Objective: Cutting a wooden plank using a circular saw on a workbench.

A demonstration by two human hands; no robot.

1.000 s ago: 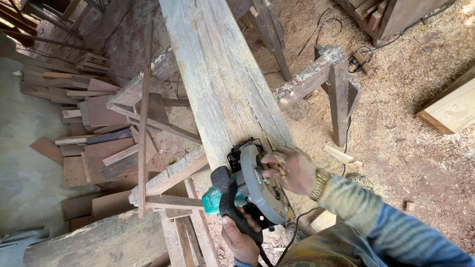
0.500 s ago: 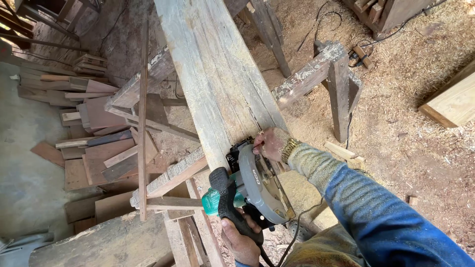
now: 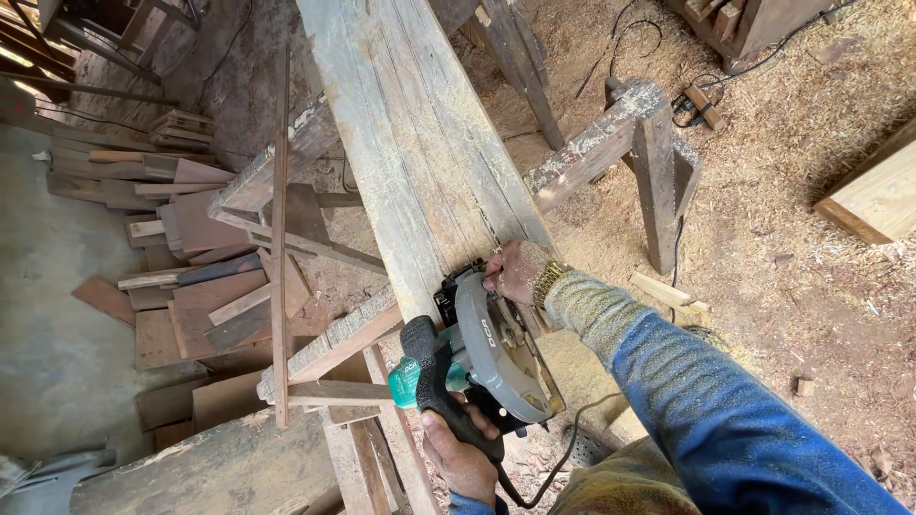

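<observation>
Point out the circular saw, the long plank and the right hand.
circular saw point(image 3: 496, 358), head view, on its grey blade guard.
long plank point(image 3: 410, 124), head view, on its weathered top face.
right hand point(image 3: 515, 272), head view, on its back.

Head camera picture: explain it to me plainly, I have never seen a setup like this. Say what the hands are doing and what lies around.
The camera sits on a person's head and looks down at their own two bare hands. The left hand grips the black handle of a grey and green handheld circular saw. The right hand rests at the saw's front, on the long weathered grey wooden plank. The plank lies across rough wooden trestles. A black power cord trails from the saw. Offcut boards are piled to the left, and sawdust covers the ground to the right.
</observation>
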